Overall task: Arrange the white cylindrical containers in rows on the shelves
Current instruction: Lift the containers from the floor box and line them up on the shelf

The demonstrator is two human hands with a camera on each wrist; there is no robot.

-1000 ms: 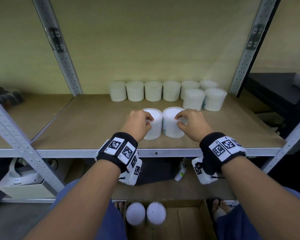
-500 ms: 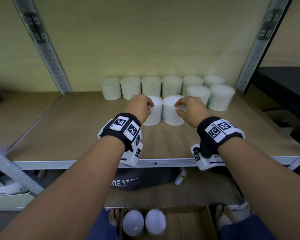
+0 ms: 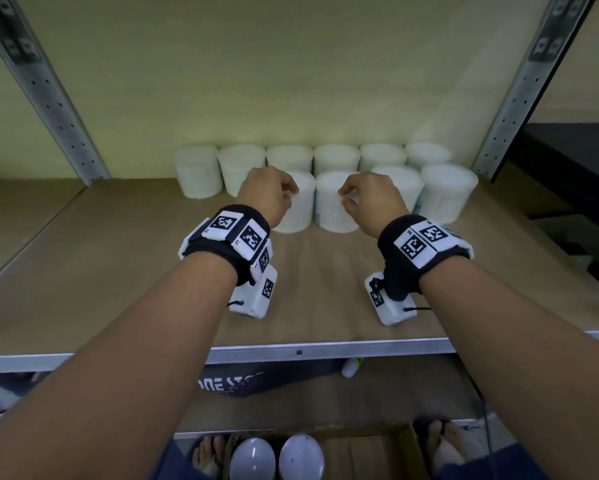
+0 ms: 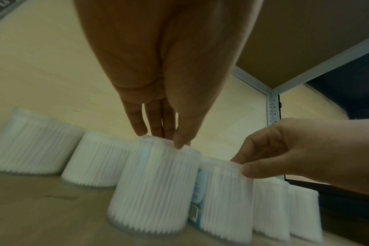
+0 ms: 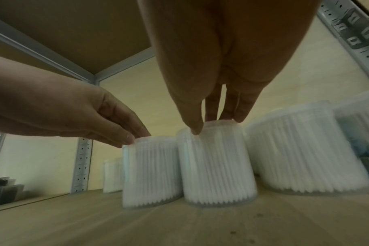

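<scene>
Both hands reach onto the brown shelf point(image 3: 124, 271), each pinching the top rim of a white cylindrical container that stands upright on the board. The left hand point(image 3: 266, 197) holds the left container point(image 3: 296, 209) with thumb at the front of the rim and fingers point(image 4: 140, 126) at the back; the right hand point(image 3: 374, 202) grips the right container point(image 3: 332, 211) the same way, its thumb and fingers curled over the lid edge. These two containers stand side by side, touching or nearly so, and the right one shows a blue label with a barcode point(image 4: 195, 211) on its side. To their right, in the same front line, stand two more containers point(image 3: 447, 192), close together. Behind them a back row of six containers point(image 3: 336, 159) runs along the yellowish wall point(image 3: 291, 81), from left of the hands to the grey perforated upright point(image 3: 519, 98) at the right. Through their clear walls, the wrist views show the containers packed with white cotton swabs. Below the shelf, an open cardboard box point(image 3: 377, 452) on the floor holds two more round white lids point(image 3: 277, 459).
</scene>
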